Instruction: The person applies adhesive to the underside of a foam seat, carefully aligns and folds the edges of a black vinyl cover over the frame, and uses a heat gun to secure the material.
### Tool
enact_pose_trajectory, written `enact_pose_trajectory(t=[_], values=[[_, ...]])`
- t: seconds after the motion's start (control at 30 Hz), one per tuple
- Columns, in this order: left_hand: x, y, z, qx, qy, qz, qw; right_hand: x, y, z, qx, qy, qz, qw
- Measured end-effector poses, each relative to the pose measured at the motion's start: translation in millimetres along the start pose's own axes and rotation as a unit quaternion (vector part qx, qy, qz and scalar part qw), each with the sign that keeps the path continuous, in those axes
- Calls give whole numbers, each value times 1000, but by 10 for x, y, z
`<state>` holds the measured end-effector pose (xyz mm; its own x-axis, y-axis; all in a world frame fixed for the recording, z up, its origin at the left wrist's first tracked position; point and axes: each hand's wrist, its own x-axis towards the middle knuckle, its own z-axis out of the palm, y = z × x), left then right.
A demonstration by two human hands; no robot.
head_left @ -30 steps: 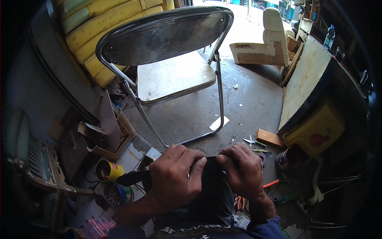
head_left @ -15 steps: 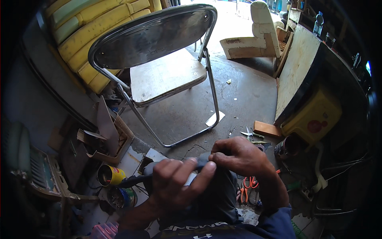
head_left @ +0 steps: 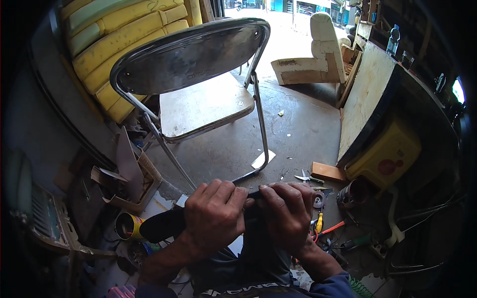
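Note:
A long, dark piece with a rounded left end [head_left: 161,226] lies across my lap; it looks like a covered panel, but its exact kind does not show. My left hand [head_left: 214,211] is closed over its upper edge, fingers bent and knuckles up. Close beside it, my right hand [head_left: 287,211] grips the same edge farther right. A short stretch of the dark edge shows between the two hands. Thumbs and the underside of the piece are hidden.
Ahead stands a metal-framed folding chair [head_left: 198,107]. A cardboard box [head_left: 149,166] and a yellow can [head_left: 130,226] sit at left. Scissors [head_left: 308,177], an orange-brown block [head_left: 328,171] and a yellow-handled screwdriver [head_left: 319,222] lie at right, near a large board [head_left: 367,94].
My left hand has turned from outstretched fingers to a closed grip. My right hand has come lower and flattened over the edge. More of the dark piece's rounded end shows at left.

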<state>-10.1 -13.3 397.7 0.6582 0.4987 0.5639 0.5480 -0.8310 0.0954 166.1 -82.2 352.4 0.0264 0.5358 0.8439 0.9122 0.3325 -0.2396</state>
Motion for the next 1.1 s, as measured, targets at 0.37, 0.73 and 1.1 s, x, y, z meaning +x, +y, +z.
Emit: enact_pose_trajectory(t=[0.37,0.73,1.1], values=[[-287,-125,-23,4,74,-50,996,367,121,-70,21,-170,-27,985],[-211,-63,-160,-45,25,-105,993,368,76,-136,-3,-175,-28,984],[-90,73,-232,-32,-30,-98,994,11,637,-394,442,-209,285,824]])
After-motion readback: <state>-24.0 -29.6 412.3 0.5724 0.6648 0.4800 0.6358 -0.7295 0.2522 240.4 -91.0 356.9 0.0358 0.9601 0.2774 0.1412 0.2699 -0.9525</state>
